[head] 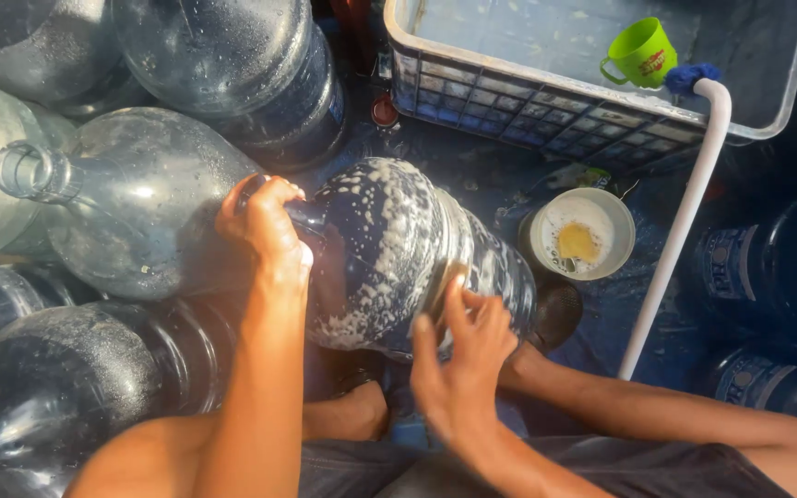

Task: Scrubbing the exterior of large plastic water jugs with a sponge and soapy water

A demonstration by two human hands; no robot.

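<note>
Large blue water jug (389, 258) lies on its side across the person's lap area, neck toward the left, its wall streaked and spotted with white suds. Left hand (265, 231) is closed around the jug's neck and mouth, fingers wrapped tight over the opening. Right hand (458, 355) rests flat against the jug's lower side, fingers spread and slightly curled, nothing pinched between them. By the look of it the soaping stage is well under way: foam covers most of the visible shoulder and belly; no rinse has reached it yet, since the suds sit thick. Whether the foam is inside or outside the wall I cannot tell for certain. Just beyond the jug, a small white tub (583, 235) holds a yellow sponge or soap lump. A white pipe (684, 217) runs down from a pale plastic crate (546, 97), where a green cup (643, 51) hangs at the rim. Other jugs (131, 207) lie heaped to the left, clear of foam, one wet-looking; more stand dim at right.
</note>
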